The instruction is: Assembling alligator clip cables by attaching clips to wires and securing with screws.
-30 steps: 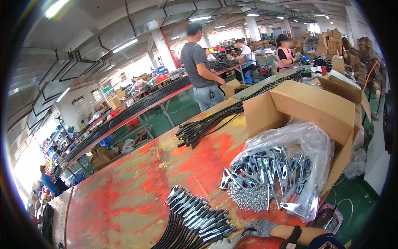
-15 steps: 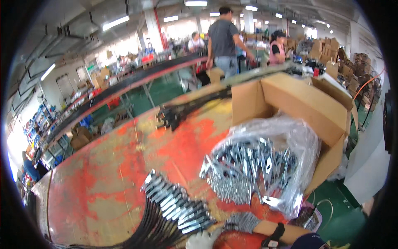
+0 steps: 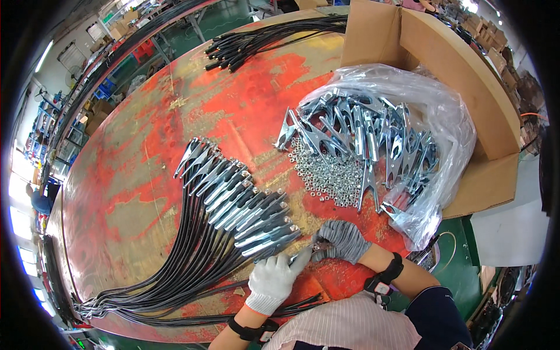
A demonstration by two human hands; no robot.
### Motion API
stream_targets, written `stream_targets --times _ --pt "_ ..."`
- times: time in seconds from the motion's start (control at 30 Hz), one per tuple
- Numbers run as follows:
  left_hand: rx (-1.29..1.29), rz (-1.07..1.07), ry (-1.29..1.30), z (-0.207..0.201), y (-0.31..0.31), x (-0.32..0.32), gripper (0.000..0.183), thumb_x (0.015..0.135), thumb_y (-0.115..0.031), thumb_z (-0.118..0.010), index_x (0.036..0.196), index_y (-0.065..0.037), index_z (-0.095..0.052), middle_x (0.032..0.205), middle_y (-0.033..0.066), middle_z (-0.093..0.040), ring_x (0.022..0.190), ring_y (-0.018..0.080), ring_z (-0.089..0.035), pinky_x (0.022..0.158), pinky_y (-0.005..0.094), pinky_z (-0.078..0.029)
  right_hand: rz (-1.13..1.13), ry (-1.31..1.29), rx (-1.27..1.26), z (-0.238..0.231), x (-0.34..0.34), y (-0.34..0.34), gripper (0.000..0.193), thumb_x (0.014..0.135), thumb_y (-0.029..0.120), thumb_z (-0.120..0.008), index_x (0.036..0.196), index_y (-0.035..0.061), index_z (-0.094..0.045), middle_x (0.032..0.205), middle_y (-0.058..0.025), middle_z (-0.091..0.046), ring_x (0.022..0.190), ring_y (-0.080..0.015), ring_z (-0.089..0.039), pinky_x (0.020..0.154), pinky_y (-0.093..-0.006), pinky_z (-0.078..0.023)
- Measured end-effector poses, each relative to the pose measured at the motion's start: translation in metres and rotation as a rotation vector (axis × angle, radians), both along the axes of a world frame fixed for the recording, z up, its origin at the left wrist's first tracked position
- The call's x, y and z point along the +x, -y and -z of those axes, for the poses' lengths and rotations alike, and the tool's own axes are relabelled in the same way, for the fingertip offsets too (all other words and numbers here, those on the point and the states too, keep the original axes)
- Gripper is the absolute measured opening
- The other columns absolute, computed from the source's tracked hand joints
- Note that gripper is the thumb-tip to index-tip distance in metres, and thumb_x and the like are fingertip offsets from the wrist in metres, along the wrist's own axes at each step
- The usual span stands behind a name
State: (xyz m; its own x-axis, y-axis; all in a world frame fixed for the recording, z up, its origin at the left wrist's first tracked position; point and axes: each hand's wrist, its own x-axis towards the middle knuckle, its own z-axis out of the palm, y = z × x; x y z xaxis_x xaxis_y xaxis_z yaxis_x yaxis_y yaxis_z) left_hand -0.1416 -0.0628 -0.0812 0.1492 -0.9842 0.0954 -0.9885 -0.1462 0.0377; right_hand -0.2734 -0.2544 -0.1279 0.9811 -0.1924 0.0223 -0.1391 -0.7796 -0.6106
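Grey striped knit is worn on the right hand point(image 3: 344, 240), whose grip is closed narrowly on a small metal piece point(image 3: 317, 246) near the front edge of the tabletop point(image 3: 122, 175). By the white-gloved left hand point(image 3: 271, 283), a finger is stretched toward that same piece while the others are curled; whether anything is held in this grip cannot be told. The piece is presumably kept between the two hands so that it can be steadied by one and worked by the other. Just beyond the left hand, joined clamps point(image 3: 245, 204) are laid side by side in a slanting row, apparently so that their black cables point(image 3: 181, 245) run together without tangling. Loose clamps point(image 3: 361, 128) are heaped at the mouth of a clear plastic bag point(image 3: 455, 116), and nuts point(image 3: 329, 178) are spilled beside them, probably to be within easy reach of the right hand. As for numbers, two hands, one bag and one cardboard box point(image 3: 455, 70) are counted, along with one separate cable bundle point(image 3: 274, 38) at the far side. Well over ten joined clamps are shown, overlapped too closely for an exact figure; the loose clamps and the nuts are too many to be counted.
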Motion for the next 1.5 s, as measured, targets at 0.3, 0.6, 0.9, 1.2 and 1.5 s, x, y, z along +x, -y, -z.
stream_targets --times 0.3,0.6,0.9,1.2,1.5 --pt "-0.03 0.001 0.017 0.0 -0.006 -0.001 0.054 0.08 -0.017 -0.056 0.131 -0.035 -0.057 0.063 0.0011 -0.046 0.051 0.0172 -0.054 0.043 0.0311 -0.046 -0.067 -0.246 0.184 -0.026 -0.037 0.004 0.052 0.089 0.053 -0.055 0.131 0.0213 -0.055 0.095 -0.0095 -0.059 0.091 -0.0275 -0.061 0.081 -0.039 -0.05" --pt "-0.02 -0.024 -0.013 0.0 0.001 0.0 0.045 0.081 -0.02 -0.056 0.123 -0.034 -0.061 0.065 0.0013 -0.051 0.052 0.0185 -0.055 0.045 0.0313 -0.045 0.006 -0.007 0.235 -0.026 -0.03 -0.001 0.036 0.092 0.044 -0.057 0.109 0.0139 -0.067 0.097 -0.0088 -0.062 0.093 -0.0275 -0.062 0.084 -0.0393 -0.05" --pt "-0.085 0.025 0.072 -0.016 0.012 0.008 0.037 0.082 -0.022 -0.054 0.117 -0.028 -0.061 0.075 0.0022 -0.051 0.068 0.0206 -0.056 0.056 0.0354 -0.047 0.277 -0.158 -0.27 -0.072 -0.031 0.062 0.033 0.09 0.039 -0.057 0.106 0.0116 -0.066 0.093 -0.0132 -0.064 0.087 -0.0324 -0.064 0.077 -0.0428 -0.051" --pt "-0.295 0.06 0.214 -0.012 0.001 0.011 0.046 0.087 -0.025 -0.045 0.129 -0.007 -0.053 0.129 0.0155 -0.053 0.12 0.0351 -0.049 0.101 0.0515 -0.037 0.612 -0.583 -0.37 -0.052 -0.007 0.094 0.061 0.085 0.046 -0.061 0.124 0.0022 -0.042 0.112 -0.023 -0.062 0.099 -0.0373 -0.065 0.083 -0.0514 -0.05" --pt "-0.283 0.036 0.189 -0.016 0.004 0.019 0.049 0.072 -0.03 -0.069 0.117 -0.014 -0.059 0.117 0.0128 -0.057 0.11 0.0323 -0.054 0.091 0.049 -0.045 0.678 -0.362 -0.331 0.033 -0.01 0.148 0.048 0.092 0.033 -0.049 0.127 0.0 -0.047 0.121 -0.0236 -0.06 0.105 -0.0346 -0.063 0.087 -0.045 -0.051"
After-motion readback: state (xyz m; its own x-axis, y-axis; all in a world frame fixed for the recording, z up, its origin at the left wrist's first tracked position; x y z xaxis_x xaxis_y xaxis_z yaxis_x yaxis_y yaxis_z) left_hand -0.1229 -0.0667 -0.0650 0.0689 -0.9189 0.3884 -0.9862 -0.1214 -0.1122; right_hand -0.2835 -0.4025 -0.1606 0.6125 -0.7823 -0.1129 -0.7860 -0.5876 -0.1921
